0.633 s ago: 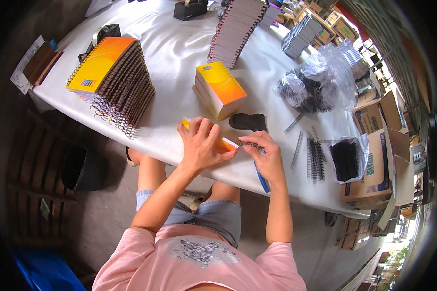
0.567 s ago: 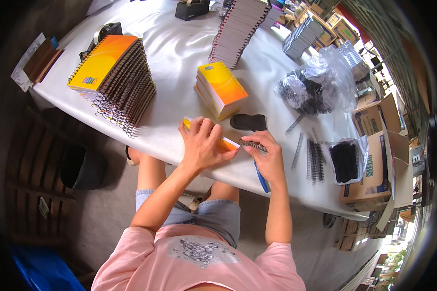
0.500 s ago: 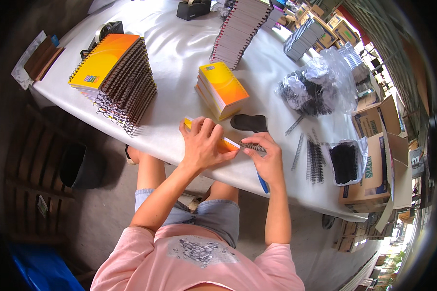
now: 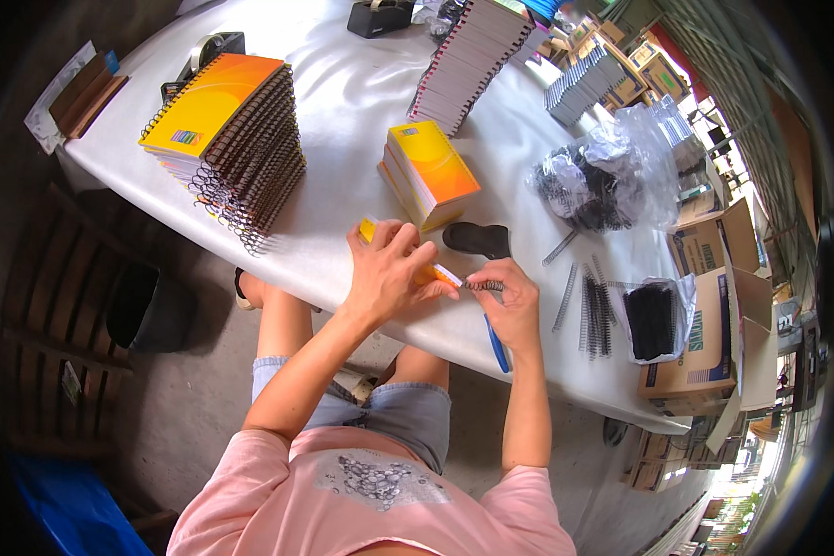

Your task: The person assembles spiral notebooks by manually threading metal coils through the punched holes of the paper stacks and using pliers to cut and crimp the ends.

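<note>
Near the front edge of the table, my left hand (image 4: 389, 273) is closed over a small yellow-orange notebook (image 4: 448, 276), most of which it hides. One punched edge of the notebook points to the right. My right hand (image 4: 512, 306) pinches a dark spiral binding coil (image 4: 486, 285) whose tip meets the corner of that edge. How far the coil is threaded into the holes cannot be made out. Just beyond my hands stands a short stack of yellow-orange notebooks (image 4: 429, 176). A dark, flat, rounded piece (image 4: 475, 239) lies beside it, and a blue-handled tool (image 4: 497, 345) rests by my right wrist.
At the left rises a tall stack of spiral-bound notebooks (image 4: 222, 130), with a tape dispenser (image 4: 208, 54) behind. Loose coils (image 4: 596, 310), a packet of black coils (image 4: 653, 320) and a plastic bag (image 4: 602, 176) lie right. Cardboard boxes (image 4: 700, 338) stand beyond; a tall book stack (image 4: 468, 65) stands far.
My right fingers have shifted slightly along the coil at the notebook's corner. The left hand keeps its hold. The whole view has tilted a little.
</note>
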Available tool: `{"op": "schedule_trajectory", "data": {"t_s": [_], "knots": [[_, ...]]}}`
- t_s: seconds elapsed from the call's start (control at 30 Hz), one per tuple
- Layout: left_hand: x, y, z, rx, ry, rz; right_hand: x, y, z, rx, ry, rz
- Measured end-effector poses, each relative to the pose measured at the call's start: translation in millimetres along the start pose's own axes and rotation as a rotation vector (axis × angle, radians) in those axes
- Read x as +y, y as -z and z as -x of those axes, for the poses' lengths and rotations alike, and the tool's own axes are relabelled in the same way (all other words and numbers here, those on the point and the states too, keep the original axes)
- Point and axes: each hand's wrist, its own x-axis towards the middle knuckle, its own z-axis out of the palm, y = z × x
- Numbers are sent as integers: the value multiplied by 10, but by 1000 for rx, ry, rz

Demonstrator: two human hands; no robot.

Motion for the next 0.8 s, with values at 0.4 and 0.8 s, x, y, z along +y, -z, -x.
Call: {"op": "schedule_trajectory", "data": {"t_s": [0.4, 0.8], "knots": [[53, 59, -47, -19, 76, 96, -253, 235, -31, -206, -480, -270], [-22, 124, -15, -43, -2, 57, 22, 285, -156, -366, -350, -60]]}}
